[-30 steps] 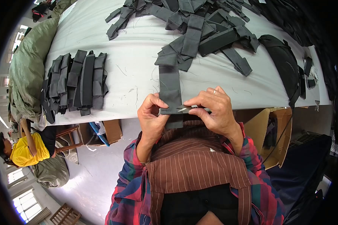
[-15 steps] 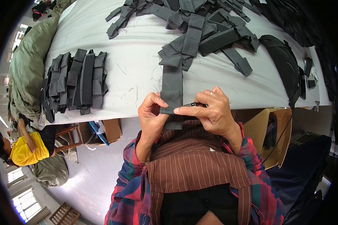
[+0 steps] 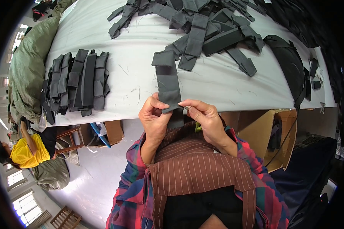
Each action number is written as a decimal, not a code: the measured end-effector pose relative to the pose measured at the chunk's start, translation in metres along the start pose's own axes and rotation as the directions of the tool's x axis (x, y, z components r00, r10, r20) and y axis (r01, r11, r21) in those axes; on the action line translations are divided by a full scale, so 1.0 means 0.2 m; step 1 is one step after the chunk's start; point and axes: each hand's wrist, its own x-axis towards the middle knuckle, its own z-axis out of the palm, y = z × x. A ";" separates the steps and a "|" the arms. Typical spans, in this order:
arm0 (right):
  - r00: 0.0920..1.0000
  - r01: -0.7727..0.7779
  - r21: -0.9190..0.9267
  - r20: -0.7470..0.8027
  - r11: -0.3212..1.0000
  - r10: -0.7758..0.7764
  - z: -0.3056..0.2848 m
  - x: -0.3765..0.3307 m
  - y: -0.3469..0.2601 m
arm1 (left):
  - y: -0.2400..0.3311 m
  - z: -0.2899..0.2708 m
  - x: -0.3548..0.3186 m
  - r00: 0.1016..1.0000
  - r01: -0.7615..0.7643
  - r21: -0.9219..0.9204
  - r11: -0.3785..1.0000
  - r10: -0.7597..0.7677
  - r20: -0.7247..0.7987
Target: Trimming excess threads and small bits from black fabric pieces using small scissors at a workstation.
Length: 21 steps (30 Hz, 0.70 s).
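Note:
My left hand pinches a dark grey fabric strip near its folded lower edge, at the table's front edge. The strip runs away from me over the white tabletop, with a folded flap at its far end; a short tail hangs below my fingers. My right hand is closed around a small tool, with thumb and forefinger at the strip's right edge. Only a thin dark tip and a yellow-green part of the tool show; its kind is unclear.
A row of grey strips lies on the left of the white table, a loose heap at the back. A black fabric piece lies at right. Below are a cardboard box and, far left, a person in yellow.
The strip's far end has swung left, away from the heap. My right hand has turned and lowered slightly, its thumb and forefinger now pinching at the strip's edge; the yellow-green part has come into view.

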 end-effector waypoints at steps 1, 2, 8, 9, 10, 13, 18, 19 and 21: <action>0.997 -0.070 0.136 -0.008 0.988 0.072 0.01 0.00 0.00 | 0.01 0.01 0.00 1.000 -0.001 -0.001 1.000 0.001 0.000; 0.997 -0.069 0.134 -0.009 0.989 0.071 0.00 0.00 0.00 | 0.02 0.02 0.00 1.000 0.025 -0.023 0.999 -0.025 -0.015; 0.929 0.353 -0.735 0.204 0.579 -0.307 -0.08 0.05 -0.16 | -0.01 -0.02 -0.01 0.999 0.016 -0.031 0.999 -0.017 -0.043; 0.929 0.353 -0.736 0.205 0.578 -0.307 -0.09 0.05 -0.17 | -0.03 -0.03 -0.01 0.999 0.002 0.005 1.000 -0.002 -0.040; 0.920 0.374 -0.747 0.223 0.550 -0.323 -0.11 0.05 -0.19 | -0.03 -0.04 -0.01 0.999 0.001 0.004 1.000 -0.001 -0.040; 0.903 0.397 -0.753 0.219 0.525 -0.369 -0.10 0.05 -0.18 | -0.02 -0.03 0.00 0.999 -0.015 -0.004 1.000 0.015 -0.041; 0.888 0.425 -0.785 0.263 0.451 -0.378 -0.07 0.06 -0.17 | -0.01 -0.01 0.00 0.999 0.026 0.005 1.000 -0.026 -0.026; 0.887 0.426 -0.784 0.264 0.452 -0.378 -0.06 0.06 -0.17 | -0.02 -0.02 -0.01 0.999 0.026 0.006 1.000 -0.026 -0.027; 0.888 0.423 -0.804 0.276 0.418 -0.368 -0.05 0.06 -0.17 | -0.04 -0.05 -0.01 1.000 -0.010 0.104 0.995 0.013 -0.028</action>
